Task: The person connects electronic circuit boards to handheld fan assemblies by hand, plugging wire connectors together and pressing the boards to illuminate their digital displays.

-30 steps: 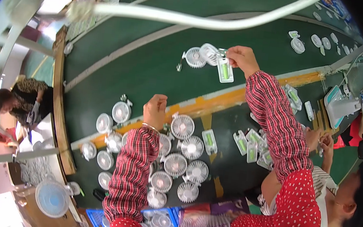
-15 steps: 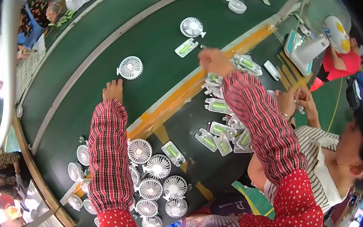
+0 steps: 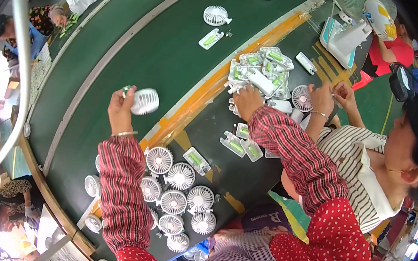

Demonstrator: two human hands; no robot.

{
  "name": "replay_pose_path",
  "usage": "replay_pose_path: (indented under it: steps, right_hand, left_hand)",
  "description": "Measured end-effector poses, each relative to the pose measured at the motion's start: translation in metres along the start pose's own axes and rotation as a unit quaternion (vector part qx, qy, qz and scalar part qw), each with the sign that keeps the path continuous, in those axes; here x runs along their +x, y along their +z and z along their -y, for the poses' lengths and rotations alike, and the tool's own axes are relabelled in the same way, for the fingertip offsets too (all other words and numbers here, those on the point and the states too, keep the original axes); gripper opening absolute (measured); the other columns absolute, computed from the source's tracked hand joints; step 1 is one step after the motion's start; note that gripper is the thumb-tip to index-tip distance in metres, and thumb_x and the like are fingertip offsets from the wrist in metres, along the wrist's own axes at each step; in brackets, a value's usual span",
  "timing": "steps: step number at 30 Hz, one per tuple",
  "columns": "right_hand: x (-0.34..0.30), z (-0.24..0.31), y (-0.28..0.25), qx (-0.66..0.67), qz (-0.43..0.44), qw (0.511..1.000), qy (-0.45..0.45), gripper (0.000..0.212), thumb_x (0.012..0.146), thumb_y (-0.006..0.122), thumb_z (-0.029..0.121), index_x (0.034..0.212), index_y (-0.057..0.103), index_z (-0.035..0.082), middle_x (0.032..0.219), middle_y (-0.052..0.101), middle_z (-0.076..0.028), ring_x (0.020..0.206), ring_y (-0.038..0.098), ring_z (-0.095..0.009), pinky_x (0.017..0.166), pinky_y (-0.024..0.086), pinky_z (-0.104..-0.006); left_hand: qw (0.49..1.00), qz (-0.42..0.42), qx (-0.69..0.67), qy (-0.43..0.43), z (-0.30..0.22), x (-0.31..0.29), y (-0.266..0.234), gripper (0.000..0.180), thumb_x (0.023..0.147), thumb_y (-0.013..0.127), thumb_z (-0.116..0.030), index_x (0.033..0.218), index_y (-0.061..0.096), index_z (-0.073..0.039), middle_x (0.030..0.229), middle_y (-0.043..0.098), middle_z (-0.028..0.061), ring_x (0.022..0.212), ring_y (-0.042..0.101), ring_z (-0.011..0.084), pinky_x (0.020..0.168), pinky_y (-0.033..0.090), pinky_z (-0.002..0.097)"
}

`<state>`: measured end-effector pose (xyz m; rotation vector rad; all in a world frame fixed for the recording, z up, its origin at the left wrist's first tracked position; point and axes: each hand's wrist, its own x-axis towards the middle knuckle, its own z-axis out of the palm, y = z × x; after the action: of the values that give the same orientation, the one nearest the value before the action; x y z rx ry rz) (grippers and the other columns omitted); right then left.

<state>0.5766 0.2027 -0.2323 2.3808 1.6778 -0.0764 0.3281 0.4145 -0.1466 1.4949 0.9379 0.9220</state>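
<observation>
Over the green conveyor belt, my left hand (image 3: pixel 120 112) grips a small white fan head (image 3: pixel 145 102) by its stub; the fan head is smeared by motion. My right hand (image 3: pixel 248 103) rests at the near edge of a pile of white handle casings (image 3: pixel 274 68), many with a green battery inside. Its fingers are curled down against the casings, and what they hold, if anything, is hidden. Close to my left forearm, several round white fan heads (image 3: pixel 173 202) lie grouped on the dark table. One casing with a green battery (image 3: pixel 197 160) lies beside them.
Farther along the conveyor belt (image 3: pixel 140 54) lie another fan head (image 3: pixel 216 15) and a casing (image 3: pixel 211 38). Yellow tape (image 3: pixel 190 110) runs along the belt's near edge. At right a co-worker in stripes (image 3: pixel 356 164) works with both hands, near a white scale (image 3: pixel 342 42) and a large fan.
My left hand has picked the fan head off the belt and brought it nearer. My right hand has moved from over the belt edge down to the casing pile. The view has shifted slightly.
</observation>
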Motion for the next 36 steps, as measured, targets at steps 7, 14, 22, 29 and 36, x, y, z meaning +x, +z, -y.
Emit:
replay_pose_path:
  steps: [7,14,22,29,36]
  right_hand:
    - [-0.008,0.007,-0.021,0.058,0.098,0.993,0.020,0.020,0.086,0.052,0.019,0.097,0.067,0.012,0.097,0.067,-0.008,0.100,0.059,-0.027,0.076,0.049,-0.0427]
    - [-0.037,0.054,-0.006,0.099,0.111,0.988,0.045,0.026,0.076,0.068,0.019,0.098,0.061,0.007,0.101,0.063,-0.013,0.095,0.064,-0.028,0.077,0.051,-0.0427]
    - [-0.054,0.081,-0.010,0.168,0.034,0.984,0.042,0.019,0.073,0.066,0.023,0.083,0.067,0.007,0.086,0.064,-0.017,0.085,0.064,-0.031,0.072,0.051,-0.0431]
    - [-0.125,0.144,-0.107,0.818,0.172,0.549,0.008,0.027,0.086,0.067,0.027,0.097,0.063,0.003,0.079,0.065,-0.002,0.063,0.061,-0.008,0.059,0.051,-0.0211]
    - [-0.205,0.218,-0.162,0.847,0.271,0.441,-0.117,0.022,0.091,0.060,0.019,0.103,0.061,0.000,0.084,0.064,-0.004,0.068,0.062,-0.009,0.063,0.052,-0.0225]
  left_hand:
    - [0.995,0.013,0.034,-0.094,-0.086,-0.165,-0.038,0.013,0.090,0.057,-0.010,0.096,0.055,0.001,0.071,0.061,0.0060,0.066,0.057,0.0114,0.067,0.043,0.0248]
    - [0.983,-0.018,0.141,-0.112,-0.075,-0.299,-0.067,0.015,0.083,0.065,-0.004,0.089,0.052,0.002,0.073,0.064,0.0080,0.067,0.059,0.0146,0.071,0.042,0.0273]
    - [0.980,-0.057,0.181,-0.059,-0.083,-0.366,-0.086,0.019,0.086,0.061,-0.004,0.102,0.053,0.003,0.068,0.065,0.0090,0.066,0.063,0.0100,0.056,0.042,0.0197]
    - [0.986,-0.030,-0.092,-0.136,-0.101,-0.408,-0.095,0.018,0.092,0.053,-0.003,0.109,0.049,0.001,0.074,0.061,0.0057,0.063,0.051,0.0067,0.056,0.039,0.0205]
    - [0.963,-0.091,-0.197,-0.162,-0.114,-0.414,-0.118,0.018,0.092,0.056,-0.007,0.107,0.053,0.001,0.072,0.059,0.0037,0.063,0.052,0.0070,0.057,0.039,0.0209]
